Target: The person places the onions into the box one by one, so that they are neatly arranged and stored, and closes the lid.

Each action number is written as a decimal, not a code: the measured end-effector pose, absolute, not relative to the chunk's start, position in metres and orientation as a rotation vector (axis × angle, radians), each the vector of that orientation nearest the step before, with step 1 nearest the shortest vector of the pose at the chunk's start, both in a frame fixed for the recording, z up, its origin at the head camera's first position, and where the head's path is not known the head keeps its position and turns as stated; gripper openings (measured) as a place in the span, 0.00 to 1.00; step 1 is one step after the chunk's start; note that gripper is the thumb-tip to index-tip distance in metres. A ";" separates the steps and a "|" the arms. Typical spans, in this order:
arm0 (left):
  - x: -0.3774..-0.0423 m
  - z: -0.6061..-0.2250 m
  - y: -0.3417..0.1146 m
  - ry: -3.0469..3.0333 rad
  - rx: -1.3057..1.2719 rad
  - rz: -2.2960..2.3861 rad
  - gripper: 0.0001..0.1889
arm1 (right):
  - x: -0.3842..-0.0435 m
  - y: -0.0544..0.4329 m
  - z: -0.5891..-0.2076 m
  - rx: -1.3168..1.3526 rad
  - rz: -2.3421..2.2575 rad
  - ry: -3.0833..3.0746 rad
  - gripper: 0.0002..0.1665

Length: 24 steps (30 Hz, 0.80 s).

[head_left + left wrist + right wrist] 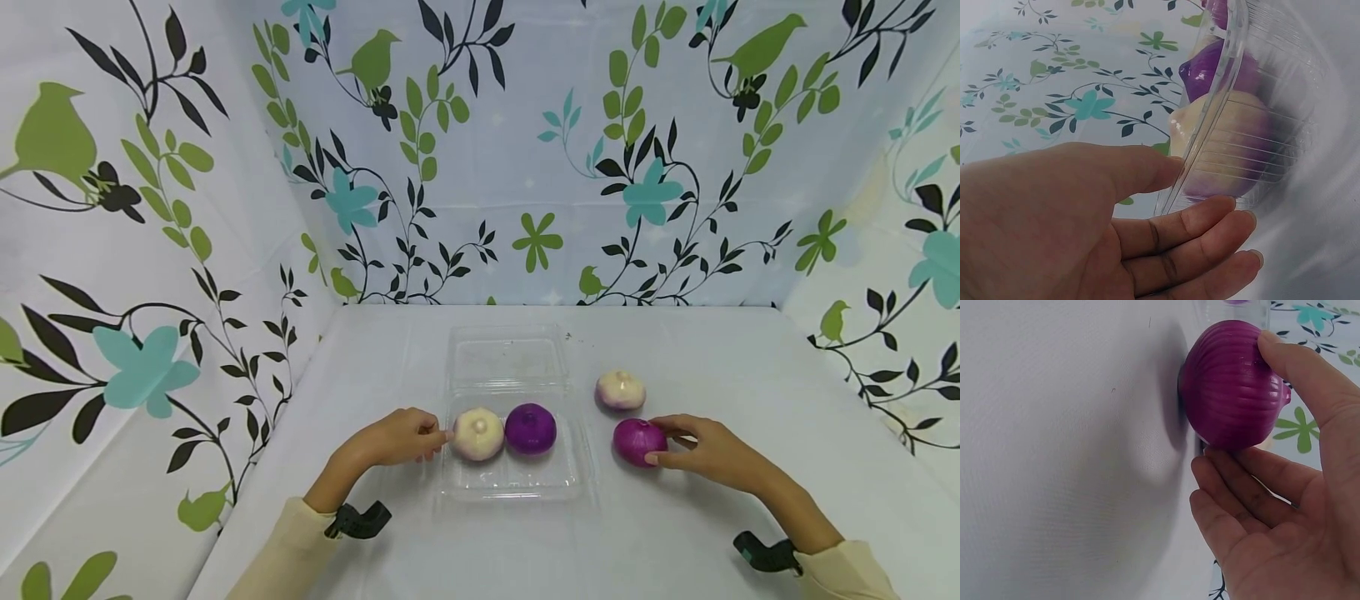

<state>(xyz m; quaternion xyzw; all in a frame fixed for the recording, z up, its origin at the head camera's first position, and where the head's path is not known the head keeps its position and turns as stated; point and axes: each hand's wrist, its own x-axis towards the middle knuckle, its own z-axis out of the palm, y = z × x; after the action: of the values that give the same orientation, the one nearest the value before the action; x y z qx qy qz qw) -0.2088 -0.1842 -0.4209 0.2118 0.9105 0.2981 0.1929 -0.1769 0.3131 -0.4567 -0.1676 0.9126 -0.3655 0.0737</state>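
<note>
My right hand (702, 450) holds a shiny, ridged red onion (637, 442) between thumb and fingertips, low over the white table. In the right wrist view, the thumb lies on one side of the onion (1235, 387) and the fingers on the other. My left hand (401, 437) is at the left side of a clear plastic clamshell box (510, 482), pinching its rim; in the left wrist view the thumb lies at the rim and the fingers by the outer wall. Inside the box sit a cream-and-purple bulb (478, 434) and a deep purple bulb (531, 429).
Another cream-and-purple bulb (620, 390) lies on the table (517, 558) just behind the red onion. The box's lid (508, 360) is folded back flat away from me. A patterned cloth (480, 150) stands upright behind the table and along both sides.
</note>
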 end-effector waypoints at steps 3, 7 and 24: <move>-0.208 -0.421 -0.184 2.553 0.591 0.839 0.20 | -0.177 0.312 -0.458 -0.506 -1.110 2.739 0.40; -0.208 -0.420 -0.185 2.548 0.597 0.847 0.20 | -0.178 0.313 -0.460 -0.494 -1.112 2.748 0.40; -0.209 -0.419 -0.185 2.543 0.598 0.829 0.21 | -0.179 0.310 -0.452 -0.497 -1.081 2.794 0.41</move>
<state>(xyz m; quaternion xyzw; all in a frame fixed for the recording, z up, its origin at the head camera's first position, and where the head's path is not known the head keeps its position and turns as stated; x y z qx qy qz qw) -0.2091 -0.1846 -0.4194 0.2138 0.9093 0.2965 0.1989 -0.1791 0.3099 -0.4522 -0.1633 0.9189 -0.3554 0.0524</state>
